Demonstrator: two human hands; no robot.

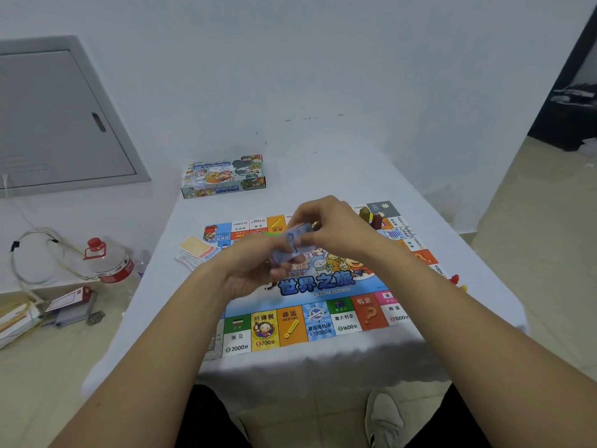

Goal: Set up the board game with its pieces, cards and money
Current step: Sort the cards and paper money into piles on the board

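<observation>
Two hands meet above the middle of the game board (pixel 323 305), which lies flat on a tabletop (pixel 323 176) covered with a pale cloth. The left hand (pixel 248 270) is palm-up with its fingers curled round a small stack of bluish cards (pixel 295 242) — its grip is closed on the stack from below. The right hand (pixel 326 226) comes in from above, and its fingertips pinch the top edge of the same stack; motion blur hides exactly how many cards it has between finger and thumb.

At the board's far left corner a spread of cards (pixel 197 252) lies on the cloth, an orange-backed one uppermost, partly over white ones. Near the far right corner stand a few upright pieces (pixel 371 216), brown and dark red, on the board's edge squares. A red piece (pixel 455 279) sits on the cloth just off the right side of the board, with something yellow beside it that is too small to make out. The game box (pixel 223 176) rests closed at the far end of the tabletop, well apart from the board.

On the floor to the left stand a clear water bottle (pixel 109 261) with a red cap, a coil of cable (pixel 35 253) and some booklets (pixel 19 321).
</observation>
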